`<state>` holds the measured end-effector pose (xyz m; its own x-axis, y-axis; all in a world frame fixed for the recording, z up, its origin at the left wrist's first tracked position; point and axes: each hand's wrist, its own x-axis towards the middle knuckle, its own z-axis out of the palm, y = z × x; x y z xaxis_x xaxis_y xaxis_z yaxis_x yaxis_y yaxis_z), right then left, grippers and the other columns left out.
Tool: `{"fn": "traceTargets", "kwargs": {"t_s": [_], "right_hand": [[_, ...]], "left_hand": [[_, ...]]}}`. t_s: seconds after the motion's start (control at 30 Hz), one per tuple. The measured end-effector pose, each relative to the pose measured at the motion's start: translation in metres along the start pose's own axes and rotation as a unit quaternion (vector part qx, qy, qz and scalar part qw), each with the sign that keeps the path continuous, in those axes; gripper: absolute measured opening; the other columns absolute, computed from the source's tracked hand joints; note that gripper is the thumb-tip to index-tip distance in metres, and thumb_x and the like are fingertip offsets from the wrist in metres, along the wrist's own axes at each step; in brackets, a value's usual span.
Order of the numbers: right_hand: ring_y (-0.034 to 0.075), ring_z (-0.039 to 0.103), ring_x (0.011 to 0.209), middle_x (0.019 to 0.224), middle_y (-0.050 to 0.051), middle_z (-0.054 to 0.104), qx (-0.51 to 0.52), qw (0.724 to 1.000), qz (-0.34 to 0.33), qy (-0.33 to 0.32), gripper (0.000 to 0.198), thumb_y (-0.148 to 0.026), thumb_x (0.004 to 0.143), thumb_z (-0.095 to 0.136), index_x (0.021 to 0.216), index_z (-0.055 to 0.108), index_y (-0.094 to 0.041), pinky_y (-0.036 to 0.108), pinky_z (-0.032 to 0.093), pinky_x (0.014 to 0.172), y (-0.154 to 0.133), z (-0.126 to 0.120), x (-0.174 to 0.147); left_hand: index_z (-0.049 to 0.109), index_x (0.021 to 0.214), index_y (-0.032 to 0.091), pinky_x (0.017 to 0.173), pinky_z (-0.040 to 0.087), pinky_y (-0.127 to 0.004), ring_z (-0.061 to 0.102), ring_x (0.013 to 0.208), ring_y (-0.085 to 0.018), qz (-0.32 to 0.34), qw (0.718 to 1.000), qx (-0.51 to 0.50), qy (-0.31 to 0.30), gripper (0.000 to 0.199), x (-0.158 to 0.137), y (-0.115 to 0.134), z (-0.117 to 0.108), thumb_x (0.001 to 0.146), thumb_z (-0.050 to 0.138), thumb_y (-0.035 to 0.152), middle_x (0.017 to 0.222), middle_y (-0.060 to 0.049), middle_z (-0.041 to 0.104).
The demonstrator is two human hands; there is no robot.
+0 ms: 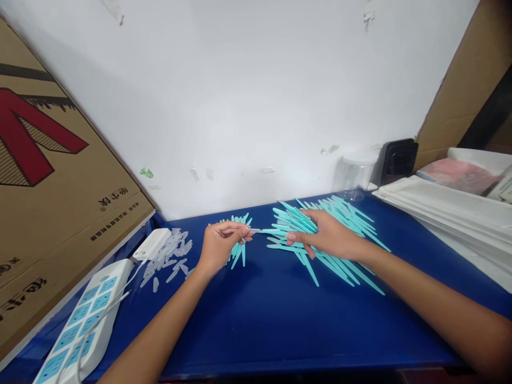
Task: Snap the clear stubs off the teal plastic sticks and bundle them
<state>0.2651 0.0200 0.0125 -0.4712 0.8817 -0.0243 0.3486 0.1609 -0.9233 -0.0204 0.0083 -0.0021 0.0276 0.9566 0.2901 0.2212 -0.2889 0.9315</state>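
My left hand [224, 242] is closed, pinching a small translucent sleeve [255, 230] between thumb and fingertips. The tip of a slim turquoise stick [272, 232], shaped like an eyebrow razor, meets the sleeve's right end; how far it goes in I cannot tell. That stick is in my right hand [330, 234], whose thumb and fingers close over it and other sticks. Beneath and around my right hand spreads a large pile of turquoise sticks [340, 269]. A smaller pile of similar sticks [239, 256] lies behind my left hand, partly hidden by it.
Loose translucent sleeves [170, 253] lie at left beside a white adapter [152, 244]. A power strip [84, 320] with cables runs along the blue table's [256, 325] left edge. A cardboard box [72, 176] leans there. A clear jar [356, 176] and white sheets [444, 208] stand right.
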Motion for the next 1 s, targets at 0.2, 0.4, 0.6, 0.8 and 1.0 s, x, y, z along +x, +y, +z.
{"fn": "traceTargets", "kwargs": {"t_s": [0.2, 0.4, 0.6, 0.8, 1.0], "right_hand": [[0.033, 0.077, 0.075, 0.055, -0.002, 0.07, -0.022, 1.0, 0.012, 0.001, 0.109, -0.065, 0.082, 0.073, 0.162, 0.023, -0.012, 0.037, 0.054, 0.058, 0.005, 0.004, 0.002], [0.031, 0.076, 0.071, 0.054, -0.003, 0.068, -0.033, 0.999, -0.011, -0.01, 0.098, -0.06, 0.083, 0.074, 0.157, 0.034, -0.009, 0.04, 0.056, 0.071, 0.006, 0.006, 0.003], [0.03, 0.074, 0.062, 0.057, -0.005, 0.069, -0.046, 0.999, -0.014, 0.009, 0.085, -0.056, 0.081, 0.077, 0.149, 0.046, -0.015, 0.043, 0.055, 0.078, 0.008, 0.002, 0.004], [0.027, 0.074, 0.064, 0.058, -0.007, 0.07, -0.025, 1.0, -0.01, -0.011, 0.092, -0.053, 0.082, 0.078, 0.154, 0.039, -0.012, 0.042, 0.054, 0.088, 0.001, 0.01, -0.001], [0.025, 0.075, 0.069, 0.07, -0.003, 0.075, 0.006, 1.0, 0.016, -0.003, 0.101, -0.052, 0.081, 0.079, 0.158, 0.028, -0.011, 0.038, 0.054, 0.088, 0.001, 0.02, -0.002]], "left_hand": [[0.079, 0.084, 0.015, 0.062, 0.057, -0.03, 0.075, 0.069, -0.023, -0.021, 1.0, 0.005, -0.015, 0.026, -0.005, 0.002, 0.006, 0.081, 0.081, 0.041, 0.077, -0.009, 0.08], [0.08, 0.083, 0.015, 0.06, 0.056, -0.029, 0.074, 0.067, -0.022, -0.038, 0.999, 0.009, -0.025, 0.029, -0.006, 0.003, 0.009, 0.079, 0.083, 0.043, 0.075, -0.01, 0.079], [0.08, 0.082, 0.015, 0.059, 0.056, -0.028, 0.074, 0.066, -0.022, -0.044, 0.998, 0.011, -0.034, 0.028, -0.005, 0.007, 0.007, 0.077, 0.084, 0.042, 0.074, -0.01, 0.079], [0.08, 0.079, 0.013, 0.059, 0.057, -0.028, 0.074, 0.065, -0.021, -0.06, 0.995, -0.022, -0.081, 0.028, -0.012, 0.004, 0.019, 0.077, 0.085, 0.041, 0.073, -0.01, 0.079], [0.078, 0.08, 0.013, 0.061, 0.057, -0.026, 0.073, 0.065, -0.018, -0.062, 0.992, -0.048, -0.097, 0.026, -0.015, -0.002, 0.027, 0.08, 0.083, 0.039, 0.073, -0.009, 0.079]]}}
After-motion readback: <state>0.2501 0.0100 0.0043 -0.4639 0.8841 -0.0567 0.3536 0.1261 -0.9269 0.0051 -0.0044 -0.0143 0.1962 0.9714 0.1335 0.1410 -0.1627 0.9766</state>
